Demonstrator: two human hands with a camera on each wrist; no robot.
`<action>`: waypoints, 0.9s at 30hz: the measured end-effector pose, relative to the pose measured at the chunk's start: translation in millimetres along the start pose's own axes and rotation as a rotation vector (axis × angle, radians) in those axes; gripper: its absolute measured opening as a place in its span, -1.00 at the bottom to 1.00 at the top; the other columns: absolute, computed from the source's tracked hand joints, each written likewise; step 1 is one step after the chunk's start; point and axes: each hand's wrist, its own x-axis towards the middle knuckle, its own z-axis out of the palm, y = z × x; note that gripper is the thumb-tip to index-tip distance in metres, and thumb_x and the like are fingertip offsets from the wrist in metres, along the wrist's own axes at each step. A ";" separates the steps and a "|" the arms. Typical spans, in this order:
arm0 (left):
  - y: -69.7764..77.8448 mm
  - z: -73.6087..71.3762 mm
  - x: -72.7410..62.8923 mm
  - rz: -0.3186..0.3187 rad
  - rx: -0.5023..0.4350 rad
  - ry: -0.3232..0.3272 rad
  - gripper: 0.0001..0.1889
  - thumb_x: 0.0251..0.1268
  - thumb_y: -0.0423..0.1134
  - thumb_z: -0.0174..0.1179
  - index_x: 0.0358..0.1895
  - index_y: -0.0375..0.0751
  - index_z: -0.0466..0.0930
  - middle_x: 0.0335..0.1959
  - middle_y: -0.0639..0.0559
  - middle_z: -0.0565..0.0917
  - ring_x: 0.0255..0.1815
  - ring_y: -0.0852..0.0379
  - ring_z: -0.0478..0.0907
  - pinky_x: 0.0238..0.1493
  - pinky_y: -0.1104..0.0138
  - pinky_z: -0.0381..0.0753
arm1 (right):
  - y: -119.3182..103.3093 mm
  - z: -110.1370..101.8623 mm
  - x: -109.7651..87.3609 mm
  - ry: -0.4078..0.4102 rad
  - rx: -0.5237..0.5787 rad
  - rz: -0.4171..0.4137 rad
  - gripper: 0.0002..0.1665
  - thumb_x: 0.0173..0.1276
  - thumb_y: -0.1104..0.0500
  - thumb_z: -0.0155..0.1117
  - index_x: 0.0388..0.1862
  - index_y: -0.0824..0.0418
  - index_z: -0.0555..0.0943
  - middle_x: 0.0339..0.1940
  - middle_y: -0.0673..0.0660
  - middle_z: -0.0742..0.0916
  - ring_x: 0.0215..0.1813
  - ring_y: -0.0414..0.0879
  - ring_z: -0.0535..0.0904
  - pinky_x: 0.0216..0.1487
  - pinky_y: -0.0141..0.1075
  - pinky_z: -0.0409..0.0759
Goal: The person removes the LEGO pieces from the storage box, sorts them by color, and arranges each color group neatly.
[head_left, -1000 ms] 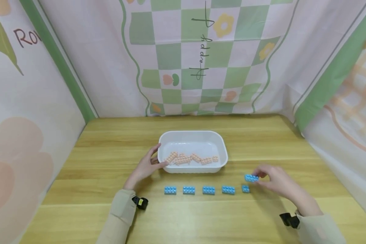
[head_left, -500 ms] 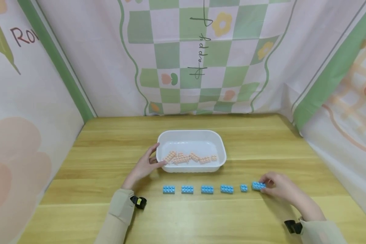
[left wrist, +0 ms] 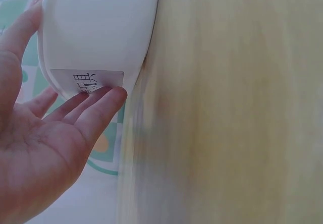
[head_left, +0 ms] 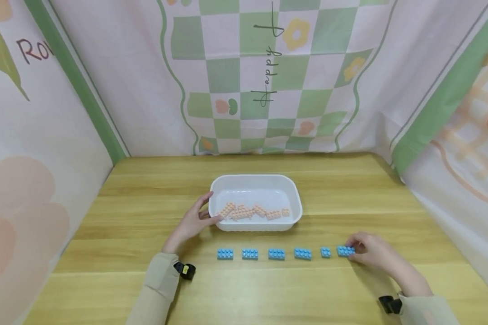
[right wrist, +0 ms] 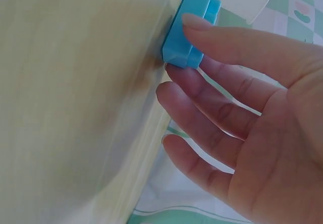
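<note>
My right hand pinches a blue eight-stud toy brick at the right end of a row. In the right wrist view the thumb lies on the near side of the brick, low at the wooden tabletop; the other fingers are spread behind it. To its left stands a small four-stud blue brick, then several longer blue bricks. My left hand grips the left end of a white plastic tub, thumb at the rim and fingers against the labelled wall.
Peach-coloured toy bricks lie inside the tub along its near side. The wooden table ends at the back against a printed fabric curtain, with more curtains at both sides.
My right hand has moved right and toward me, bringing the blue brick down from behind the small brick to the row's right end. The left hand stays at the tub.
</note>
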 end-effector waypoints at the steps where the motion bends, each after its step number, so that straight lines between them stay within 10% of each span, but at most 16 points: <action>1: -0.2 0.1 0.0 0.002 -0.004 0.000 -0.11 0.12 -0.21 0.33 0.47 0.01 -0.01 0.50 -0.13 0.03 0.35 -0.20 0.29 0.26 0.10 0.44 | 0.7 0.6 0.5 -0.002 0.008 -0.002 -0.77 0.01 0.25 0.44 -0.31 0.19 0.64 -0.34 0.01 0.69 -0.31 -0.16 0.55 -0.33 -0.36 0.56; 20: -2.0 2.4 0.1 0.004 -0.016 0.012 -0.13 0.12 -0.27 0.32 0.47 0.01 0.01 0.51 -0.12 0.01 0.34 -0.21 0.30 0.25 0.07 0.45 | -14.0 -22.9 -7.7 -0.032 0.099 -0.030 -0.39 0.09 0.16 0.41 0.08 0.42 0.47 -0.19 0.20 0.64 -0.22 -0.09 0.54 -0.31 -0.29 0.59; 27: -1.9 0.8 -0.3 0.014 -0.018 0.011 -0.11 0.10 -0.24 0.34 0.47 0.02 0.01 0.51 -0.11 0.01 0.35 -0.21 0.29 0.24 0.09 0.46 | -56.6 -45.1 7.2 0.157 0.020 -0.162 -0.62 0.26 0.10 0.30 0.00 0.25 0.57 -0.27 -0.05 0.68 -0.28 -0.34 0.55 -0.28 -0.32 0.62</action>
